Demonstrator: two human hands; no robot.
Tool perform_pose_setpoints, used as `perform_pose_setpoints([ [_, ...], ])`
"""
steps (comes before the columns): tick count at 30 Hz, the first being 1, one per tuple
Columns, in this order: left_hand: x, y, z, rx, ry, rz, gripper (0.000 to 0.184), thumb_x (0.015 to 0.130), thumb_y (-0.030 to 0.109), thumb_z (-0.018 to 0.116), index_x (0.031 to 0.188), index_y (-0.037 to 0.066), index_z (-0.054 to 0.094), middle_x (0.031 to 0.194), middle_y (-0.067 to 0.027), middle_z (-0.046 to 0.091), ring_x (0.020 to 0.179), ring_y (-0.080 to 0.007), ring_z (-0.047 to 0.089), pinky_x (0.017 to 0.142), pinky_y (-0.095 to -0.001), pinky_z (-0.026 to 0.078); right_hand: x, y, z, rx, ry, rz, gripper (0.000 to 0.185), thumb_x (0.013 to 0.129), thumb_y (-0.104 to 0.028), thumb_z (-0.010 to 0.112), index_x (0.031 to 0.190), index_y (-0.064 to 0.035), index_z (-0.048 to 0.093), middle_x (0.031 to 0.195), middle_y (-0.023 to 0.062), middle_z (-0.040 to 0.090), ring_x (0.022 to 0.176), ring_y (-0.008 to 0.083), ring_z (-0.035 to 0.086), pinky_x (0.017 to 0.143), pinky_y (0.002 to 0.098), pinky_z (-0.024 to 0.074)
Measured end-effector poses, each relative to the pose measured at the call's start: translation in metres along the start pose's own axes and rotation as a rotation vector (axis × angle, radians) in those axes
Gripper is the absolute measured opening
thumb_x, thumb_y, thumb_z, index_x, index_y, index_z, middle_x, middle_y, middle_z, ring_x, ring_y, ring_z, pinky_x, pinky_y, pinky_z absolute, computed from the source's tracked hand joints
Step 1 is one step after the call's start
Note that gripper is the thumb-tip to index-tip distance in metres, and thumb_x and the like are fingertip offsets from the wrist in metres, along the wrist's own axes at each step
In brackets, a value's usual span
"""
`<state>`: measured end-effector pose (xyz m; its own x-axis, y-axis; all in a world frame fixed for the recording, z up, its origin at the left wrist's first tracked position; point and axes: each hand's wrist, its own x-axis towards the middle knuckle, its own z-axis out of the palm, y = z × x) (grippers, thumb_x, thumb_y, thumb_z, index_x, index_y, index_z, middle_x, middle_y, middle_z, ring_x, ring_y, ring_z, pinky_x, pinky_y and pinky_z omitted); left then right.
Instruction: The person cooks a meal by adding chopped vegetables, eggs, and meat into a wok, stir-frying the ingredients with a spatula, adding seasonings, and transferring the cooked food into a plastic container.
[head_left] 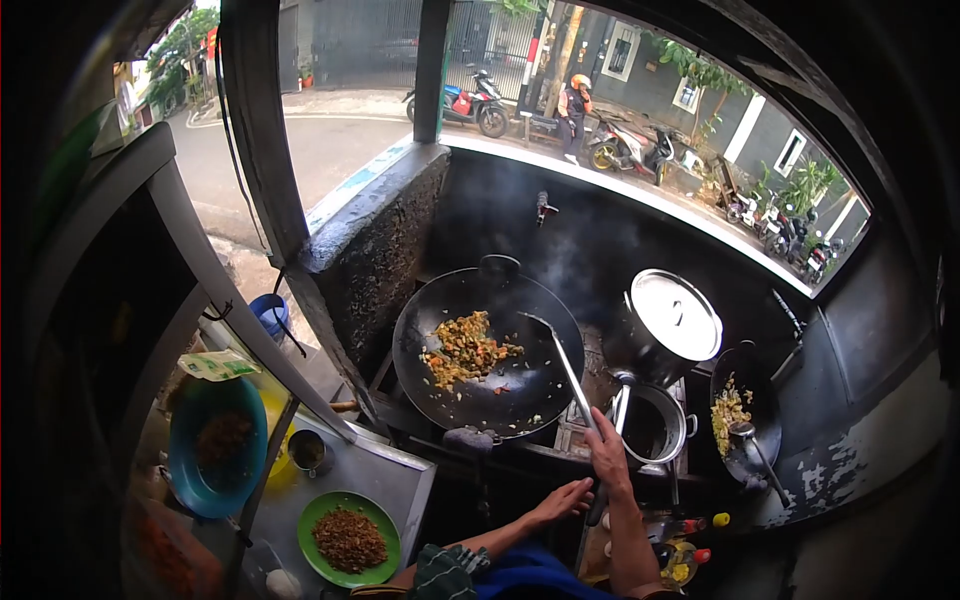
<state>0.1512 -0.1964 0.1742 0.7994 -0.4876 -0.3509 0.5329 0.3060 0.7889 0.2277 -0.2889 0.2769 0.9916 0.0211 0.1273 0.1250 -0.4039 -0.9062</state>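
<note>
A large dark wok (520, 400) holds chopped, mixed food (468, 348) on its left side, with steam above it. My right hand (608, 455) grips the long handle of a metal spatula (565, 360), whose upper end is over the right side of the wok. Just left of the handle's lower end is my left hand (565, 500), its fingers extended and holding nothing. A green plate (313, 510) of brown crumbly food lies on the metal counter at the lower left.
A lidded pot (676, 314) and a smaller open pot (680, 425) stand right of the wok. Farther right is a second wok (765, 400) with food and a ladle. Bottles (700, 556) are at lower right, a blue bowl (245, 465) at left.
</note>
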Motion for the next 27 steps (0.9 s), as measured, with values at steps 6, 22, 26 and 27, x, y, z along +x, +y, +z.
perform_pose_setpoints([
  [6, 0.034, -0.017, 0.035, 0.363, -0.05, 0.27, 0.044, 0.092, 0.044, 0.047, 0.097, 0.002, 0.06, 0.084, -0.0063, 0.064, 0.076, -0.0149, 0.06, 0.066, -0.0291, 0.046, -0.014, -0.034, -0.035, 0.394, -0.011, 0.285, 0.048, 0.09, -0.009, 0.051, 0.136, -0.0057, 0.038, 0.079, 0.0002, 0.051, 0.049, -0.0006, 0.035, 0.041, 0.0155, 0.0303],
  [22, -0.163, 0.03, -0.098, 0.236, 0.03, -0.122, 0.048, 0.091, 0.04, 0.054, 0.125, 0.007, 0.052, 0.114, -0.0063, 0.06, 0.095, -0.012, 0.058, 0.079, -0.0259, 0.047, 0.05, -0.016, -0.033, -0.057, -0.302, 0.033, 0.048, 0.084, -0.01, 0.058, 0.13, -0.0079, 0.044, 0.082, -0.0004, 0.049, 0.059, 0.006, 0.043, 0.049, 0.0215, 0.0358],
  [26, -0.241, -0.011, -0.133, -0.005, 0.475, 0.072, 0.032, 0.092, 0.033, 0.055, 0.111, 0.008, 0.059, 0.104, -0.0025, 0.064, 0.082, -0.0082, 0.059, 0.068, -0.0219, 0.047, 0.061, -0.061, -0.015, -0.101, -0.397, 0.027, 0.048, 0.083, -0.008, 0.056, 0.129, -0.0023, 0.044, 0.105, 0.0053, 0.055, 0.084, 0.0129, 0.052, 0.074, 0.0252, 0.0436],
  [27, -0.264, -0.007, -0.126, -0.041, 0.629, 0.154, 0.03, 0.092, 0.032, 0.055, 0.108, 0.008, 0.059, 0.1, -0.002, 0.065, 0.078, -0.008, 0.059, 0.065, -0.0217, 0.046, 0.069, -0.046, -0.008, -0.047, -0.461, -0.004, 0.048, 0.084, -0.01, 0.058, 0.13, -0.0029, 0.044, 0.1, 0.004, 0.056, 0.078, 0.0106, 0.051, 0.068, 0.0236, 0.0427],
])
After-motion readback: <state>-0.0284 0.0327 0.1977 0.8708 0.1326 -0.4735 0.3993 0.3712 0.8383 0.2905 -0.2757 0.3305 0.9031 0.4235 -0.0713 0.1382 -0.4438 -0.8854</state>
